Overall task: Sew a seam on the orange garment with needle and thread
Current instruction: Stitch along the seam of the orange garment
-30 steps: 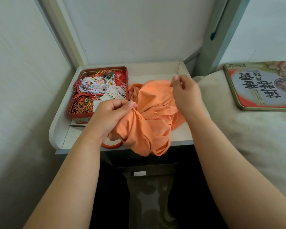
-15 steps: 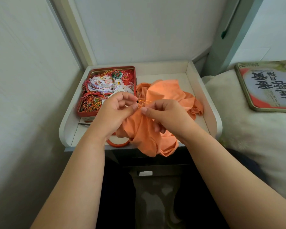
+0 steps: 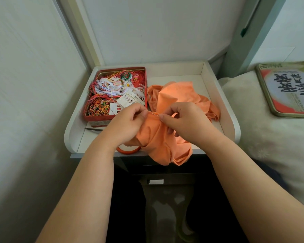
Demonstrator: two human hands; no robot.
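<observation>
The orange garment (image 3: 175, 95) lies bunched on the white tray-top table (image 3: 216, 95), with part of it hanging over the front edge. My left hand (image 3: 128, 125) grips a fold of the cloth between thumb and fingers. My right hand (image 3: 184, 120) pinches a thin needle (image 3: 154, 114) at that fold, right beside my left thumb. The thread is too fine to make out.
A red tin (image 3: 116, 97) full of tangled coloured threads and needle cards stands at the table's left. An orange ring (image 3: 128, 150) lies under my left wrist. A thin dark tool (image 3: 93, 129) lies in front of the tin. A printed tin lid (image 3: 286, 90) rests on the cream blanket at right.
My right hand came down from a raised position at the back of the garment to meet my left hand at the fold. The small thread loop seen between the hands has gone.
</observation>
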